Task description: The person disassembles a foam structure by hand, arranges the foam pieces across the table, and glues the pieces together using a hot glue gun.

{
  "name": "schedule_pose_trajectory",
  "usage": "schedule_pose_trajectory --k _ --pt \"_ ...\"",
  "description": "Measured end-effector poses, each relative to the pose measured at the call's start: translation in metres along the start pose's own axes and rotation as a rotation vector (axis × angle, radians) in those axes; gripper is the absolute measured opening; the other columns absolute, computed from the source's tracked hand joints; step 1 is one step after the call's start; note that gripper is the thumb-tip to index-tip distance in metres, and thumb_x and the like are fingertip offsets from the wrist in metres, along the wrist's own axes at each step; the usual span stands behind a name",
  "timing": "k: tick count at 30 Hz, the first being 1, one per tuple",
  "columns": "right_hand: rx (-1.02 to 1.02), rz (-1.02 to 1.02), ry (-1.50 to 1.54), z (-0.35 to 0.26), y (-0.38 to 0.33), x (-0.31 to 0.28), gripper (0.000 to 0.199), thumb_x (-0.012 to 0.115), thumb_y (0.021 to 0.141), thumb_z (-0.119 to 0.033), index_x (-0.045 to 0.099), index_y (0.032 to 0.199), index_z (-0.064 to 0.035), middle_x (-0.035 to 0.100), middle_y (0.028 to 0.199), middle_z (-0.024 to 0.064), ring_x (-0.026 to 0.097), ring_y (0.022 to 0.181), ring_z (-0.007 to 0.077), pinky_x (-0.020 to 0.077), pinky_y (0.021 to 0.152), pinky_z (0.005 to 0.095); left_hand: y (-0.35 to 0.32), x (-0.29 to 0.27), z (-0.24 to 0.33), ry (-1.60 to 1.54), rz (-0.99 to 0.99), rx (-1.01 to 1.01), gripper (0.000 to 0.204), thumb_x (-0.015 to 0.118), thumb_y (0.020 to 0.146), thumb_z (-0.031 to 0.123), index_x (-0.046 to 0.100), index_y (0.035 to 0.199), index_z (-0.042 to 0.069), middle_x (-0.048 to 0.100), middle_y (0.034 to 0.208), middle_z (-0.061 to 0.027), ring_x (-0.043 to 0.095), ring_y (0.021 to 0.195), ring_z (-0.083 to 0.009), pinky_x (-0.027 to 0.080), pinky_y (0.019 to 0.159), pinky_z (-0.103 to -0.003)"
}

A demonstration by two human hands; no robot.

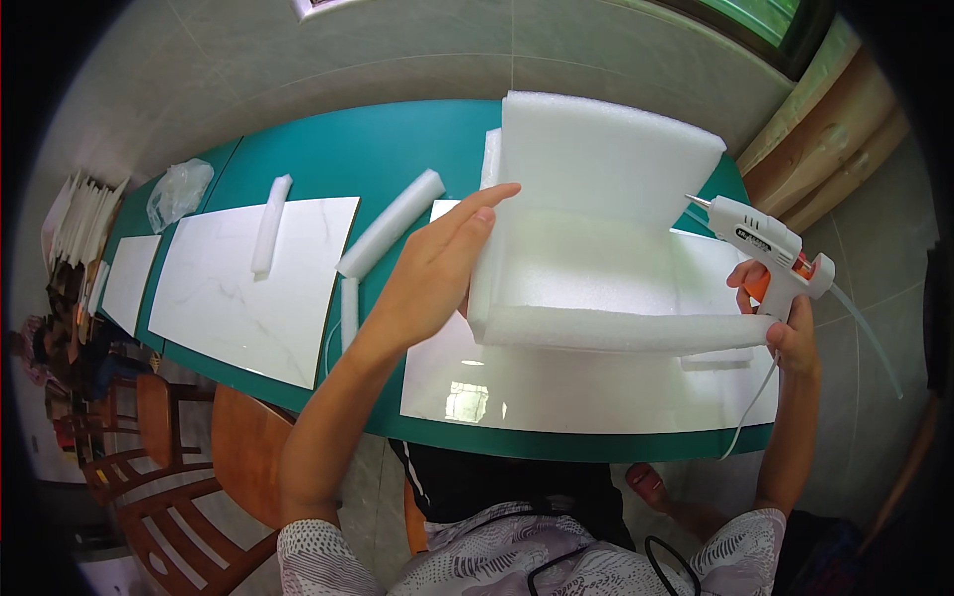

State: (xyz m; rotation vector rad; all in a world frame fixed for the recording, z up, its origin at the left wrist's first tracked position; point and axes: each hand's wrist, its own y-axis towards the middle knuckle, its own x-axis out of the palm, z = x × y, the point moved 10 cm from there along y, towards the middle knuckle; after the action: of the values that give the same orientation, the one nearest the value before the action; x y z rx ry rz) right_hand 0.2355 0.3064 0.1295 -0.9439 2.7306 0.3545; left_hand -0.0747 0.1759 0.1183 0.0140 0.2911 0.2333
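A white foam piece (pixel 608 164) stands in front of me, with a tall back panel, a left side, a base and a thick front edge. My left hand (pixel 429 276) lies with straight fingers along the outside of its left panel. My right hand (pixel 792 343) is wrapped round the handle of a white hot glue gun (pixel 750 230) with an orange trigger. The gun's metal nozzle points left, toward the right edge of the back panel. Right-hand fingers are close to the foam's front right corner; whether they touch it I cannot tell.
The foam is above a glossy white marbled panel (pixel 586 405) on the green table (pixel 397 129). To the left lie loose foam strips (pixel 393 223), another marbled panel (pixel 248 328) and a clear plastic bag (pixel 181 191). Wooden chairs (pixel 248 447) line the near side; a curtain (pixel 845 139) hangs right.
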Motion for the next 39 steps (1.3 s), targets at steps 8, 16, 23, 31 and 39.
schedule_pose_trajectory --k 8,16,23,31,39 --pt "-0.006 0.088 0.000 -0.001 0.000 0.002 0.093 0.070 0.056 -0.080 0.056 0.111 -0.0058 0.062 0.100 0.0126 0.058 0.084 0.0149 0.0494 0.064 0.0220 -0.006 -0.011 -0.001 0.135 0.118 0.296 0.043 0.036 0.100 0.031 0.051 0.136 0.012 0.062 0.114 -0.0136 0.062 0.084 -0.0147 0.049 0.061 -0.023" --pt "-0.054 0.034 0.220 -0.007 -0.005 0.003 0.104 0.028 0.073 -0.092 0.051 0.120 -0.0013 0.058 0.106 0.0161 0.056 0.080 0.0106 0.0466 0.053 0.0151 -0.008 0.000 -0.002 0.040 0.073 0.040 0.042 0.036 0.100 0.030 0.051 0.137 0.014 0.062 0.094 -0.0091 0.057 0.068 -0.0104 0.047 0.052 -0.024" --pt "-0.024 0.026 0.563 0.007 -0.003 0.003 0.103 0.015 0.078 -0.088 0.051 0.118 0.0008 0.056 0.108 0.0192 0.049 0.071 0.0108 0.0422 0.050 0.0183 -0.005 0.002 -0.004 0.117 0.068 0.092 0.040 0.038 0.100 0.026 0.053 0.135 0.012 0.063 0.098 -0.0089 0.055 0.068 -0.0097 0.046 0.058 -0.021" --pt "-0.040 0.023 0.634 0.014 -0.008 -0.010 0.098 0.014 0.086 -0.081 0.046 0.126 0.0027 0.055 0.110 0.0211 0.050 0.073 0.0127 0.0434 0.047 0.0207 -0.005 0.000 0.000 0.073 0.088 0.118 0.043 0.038 0.099 0.025 0.053 0.133 0.003 0.051 0.136 -0.0168 0.044 0.129 -0.0233 0.027 0.110 -0.031" --pt "-0.041 0.326 0.529 0.031 -0.049 -0.068 0.094 0.020 0.088 -0.078 0.041 0.132 0.0021 0.054 0.111 0.0195 0.051 0.078 0.0147 0.0440 0.047 0.0205 -0.004 -0.001 0.005 0.183 0.100 0.165 0.044 0.036 0.100 0.023 0.051 0.134 0.001 0.050 0.139 -0.0146 0.040 0.134 -0.0240 0.024 0.113 -0.032"
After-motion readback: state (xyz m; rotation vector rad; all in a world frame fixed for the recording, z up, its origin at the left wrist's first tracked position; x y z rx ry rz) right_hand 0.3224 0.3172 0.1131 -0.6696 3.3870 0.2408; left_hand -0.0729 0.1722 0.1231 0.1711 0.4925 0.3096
